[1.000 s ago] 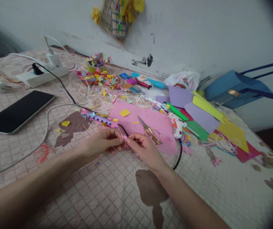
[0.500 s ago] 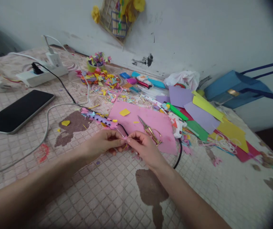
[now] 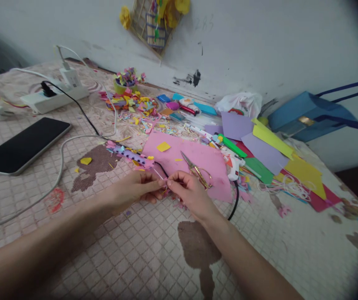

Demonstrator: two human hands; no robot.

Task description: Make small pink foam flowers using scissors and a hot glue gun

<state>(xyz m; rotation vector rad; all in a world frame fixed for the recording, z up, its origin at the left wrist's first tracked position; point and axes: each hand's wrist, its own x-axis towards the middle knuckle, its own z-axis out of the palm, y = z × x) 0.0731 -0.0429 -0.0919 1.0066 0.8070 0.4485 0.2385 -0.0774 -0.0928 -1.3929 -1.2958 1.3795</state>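
Observation:
My left hand [image 3: 139,187] and my right hand [image 3: 187,191] meet low over the table, fingertips pinched together on a small pink piece [image 3: 166,181]. The fingers partly cover it, so its exact shape is hard to make out. A thin white strand [image 3: 158,172] runs up and left from the pinch. Just beyond my left hand lies a purple strip with dark dots [image 3: 131,156], edged with pink and yellow bits. Gold-handled scissors [image 3: 197,170] rest with blades parted on a pink foam-like sheet [image 3: 175,146], close behind my right hand.
Coloured scraps [image 3: 135,103] spread toward the wall. Coloured sheets [image 3: 265,152], white string [image 3: 291,187] and a white glue gun [image 3: 233,166] with a black cord lie to the right. A phone [image 3: 25,143] and a power strip [image 3: 55,99] with cables occupy the left.
My hands stay in nearly the same place. The left fingers have shifted slightly around the pink piece, and the white strand shows more clearly.

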